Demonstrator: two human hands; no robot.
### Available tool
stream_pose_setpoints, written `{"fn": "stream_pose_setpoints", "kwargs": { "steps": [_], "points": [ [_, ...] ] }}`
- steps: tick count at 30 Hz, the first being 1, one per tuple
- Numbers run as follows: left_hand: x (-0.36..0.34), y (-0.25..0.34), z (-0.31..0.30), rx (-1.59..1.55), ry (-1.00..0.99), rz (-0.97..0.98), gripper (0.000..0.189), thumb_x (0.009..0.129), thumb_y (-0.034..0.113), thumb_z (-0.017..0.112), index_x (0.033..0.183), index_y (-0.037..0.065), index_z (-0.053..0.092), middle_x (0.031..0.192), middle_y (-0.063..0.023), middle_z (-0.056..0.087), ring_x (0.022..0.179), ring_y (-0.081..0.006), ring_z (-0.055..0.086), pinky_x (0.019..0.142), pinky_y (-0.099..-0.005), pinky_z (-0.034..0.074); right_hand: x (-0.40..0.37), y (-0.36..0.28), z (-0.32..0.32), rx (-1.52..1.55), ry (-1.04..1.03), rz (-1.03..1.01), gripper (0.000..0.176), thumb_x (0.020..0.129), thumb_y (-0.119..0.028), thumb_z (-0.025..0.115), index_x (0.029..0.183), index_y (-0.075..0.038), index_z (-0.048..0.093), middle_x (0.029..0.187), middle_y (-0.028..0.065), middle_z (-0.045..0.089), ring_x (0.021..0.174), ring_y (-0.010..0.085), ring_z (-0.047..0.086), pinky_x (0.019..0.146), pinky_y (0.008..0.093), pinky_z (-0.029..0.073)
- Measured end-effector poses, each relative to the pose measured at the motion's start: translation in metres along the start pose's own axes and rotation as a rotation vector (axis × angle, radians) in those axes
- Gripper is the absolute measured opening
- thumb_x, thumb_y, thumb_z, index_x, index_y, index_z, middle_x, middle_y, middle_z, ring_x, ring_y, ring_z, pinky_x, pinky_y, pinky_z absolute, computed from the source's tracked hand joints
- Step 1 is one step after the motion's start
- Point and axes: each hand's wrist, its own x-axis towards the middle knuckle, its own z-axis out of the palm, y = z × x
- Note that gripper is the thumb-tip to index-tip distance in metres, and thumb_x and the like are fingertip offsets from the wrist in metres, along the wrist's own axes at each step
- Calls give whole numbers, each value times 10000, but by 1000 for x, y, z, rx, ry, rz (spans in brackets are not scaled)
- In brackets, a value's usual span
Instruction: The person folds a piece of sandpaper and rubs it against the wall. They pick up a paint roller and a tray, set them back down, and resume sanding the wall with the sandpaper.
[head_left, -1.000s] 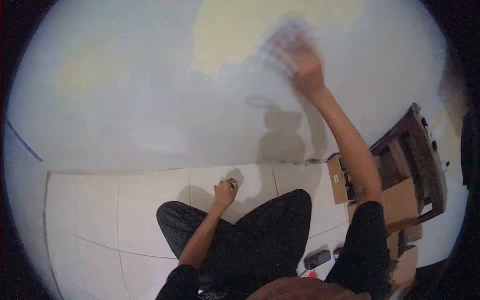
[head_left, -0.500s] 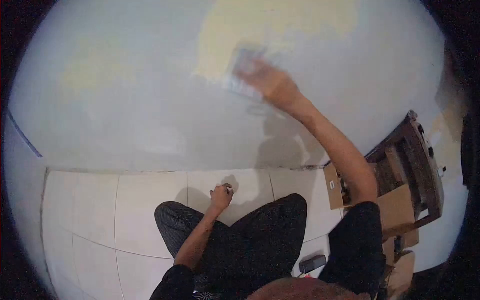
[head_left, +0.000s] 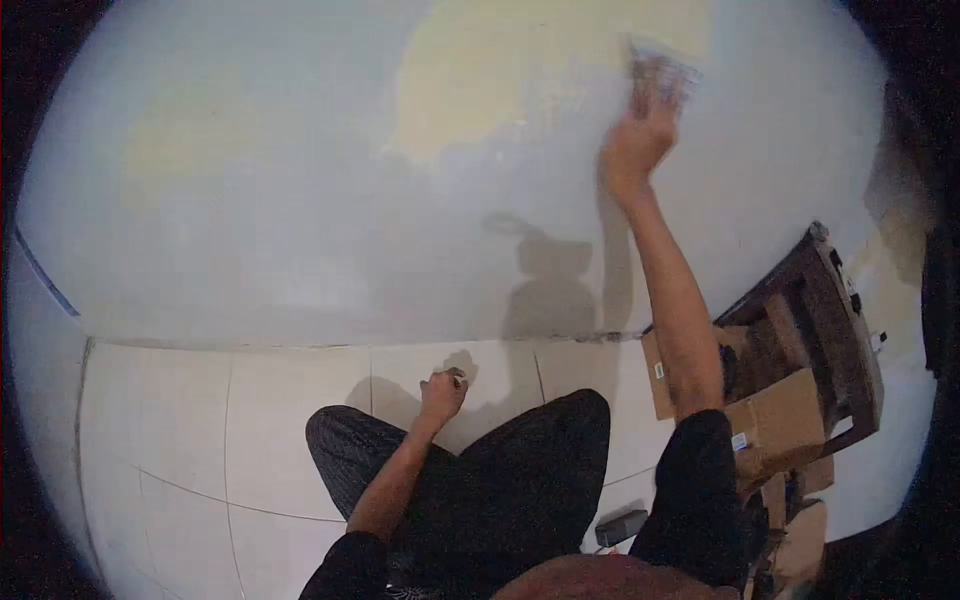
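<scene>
Across it went! The right hand (head_left: 643, 135), clamped on a blurred flat tool (head_left: 665, 75), had swung from twelve towards one o'clock, baring the yellow patch (head_left: 465, 85): one stroke apparently spent. Near seven, well apart, the left hand (head_left: 443, 397) curled, contents unclear.

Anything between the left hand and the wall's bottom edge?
Head view: no object between left hand and wall, just pale floor tile with a shadow on it.

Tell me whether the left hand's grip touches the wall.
Apart. The head view shows a strip of floor tile between the left hand's grip and the wall.
</scene>
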Motion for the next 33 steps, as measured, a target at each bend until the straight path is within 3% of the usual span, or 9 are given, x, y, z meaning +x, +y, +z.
{"fn": "stream_pose_setpoints", "kwargs": {
  "steps": [4, 8, 14, 16, 18, 19, 23, 24, 33],
  "points": [
    [-2, -14, 1, 56, 61, 43, 237, 843, 267, 619, 1034, 135, 667, 764, -51, 688, 880, -277, 652, 808, -554, 447, -8, -23, 1, 89, -325, -454, 422, 858, -80, 560, 1274, -148, 584, 1311, 96, 573, 1235, 306, 517, 1000, 413, 457],
    [1, -5, 4, 16, 53, 40, 240, 845, 267, 620, 1039, 134, 666, 796, -57, 695, 912, -280, 649, 825, -559, 446, 5, 3, -1, 53, 50, 240, 505, 793, -2, 566, 1272, -160, 590, 1367, 84, 528, 1270, 291, 487, 1028, 419, 426],
    [-2, -11, -5, 58, -65, -40, 248, 849, 273, 619, 1044, 125, 662, 839, -68, 704, 947, -279, 638, 856, -568, 425, -27, -15, -3, 166, -441, -459, 487, 819, -13, 542, 1294, -116, 562, 1336, 104, 550, 1263, 291, 498, 1054, 421, 409],
    [5, -8, -3, 23, -17, 9, 256, 853, 284, 617, 1053, 130, 660, 843, -67, 704, 957, -281, 632, 868, -574, 415, -11, 8, 4, -16, -162, -276, 467, 847, -37, 551, 1306, -126, 550, 1319, 106, 561, 1238, 270, 523, 1065, 419, 401],
    [1, -8, 3, 4, -24, 13, 261, 855, 289, 613, 1055, 130, 662, 843, -67, 703, 968, -284, 627, 871, -576, 414, -5, 10, 16, 485, 340, 804, 423, 880, -93, 518, 1300, -140, 550, 1301, 110, 567, 1202, 236, 542, 1009, 413, 459],
    [-2, -14, 2, 22, -40, 26, 265, 858, 295, 609, 1058, 130, 664, 843, -66, 702, 978, -287, 623, 873, -578, 413, -17, 2, 15, -186, 166, 210, 405, 902, -140, 498, 1303, -136, 550, 1307, 98, 570, 1200, 218, 542, 1024, 409, 445],
    [5, -19, 6, 79, -57, -24, 271, 861, 294, 598, 1061, 124, 666, 842, -71, 698, 990, -295, 614, 875, -576, 412, -30, -14, -14, 68, -386, -429, 437, 861, -126, 603, 1295, -170, 577, 1290, 114, 581, 1177, 275, 567, 1010, 400, 449],
    [4, -11, -1, 55, -37, 3, 271, 861, 291, 598, 1060, 120, 666, 826, -69, 696, 986, -292, 614, 872, -575, 412, -19, -6, -14, -23, -82, -243, 409, 864, -143, 598, 1273, -174, 597, 1273, 88, 598, 1185, 269, 561, 1030, 414, 429],
    [4, -10, -6, 82, -54, -23, 270, 863, 273, 603, 1072, 114, 666, 762, -69, 690, 1012, -281, 608, 903, -587, 403, -16, -4, -3, 53, -11, -150, 489, 827, -46, 557, 1290, -201, 580, 1335, 98, 555, 1251, 333, 497, 1071, 469, 365]
  ]
}}
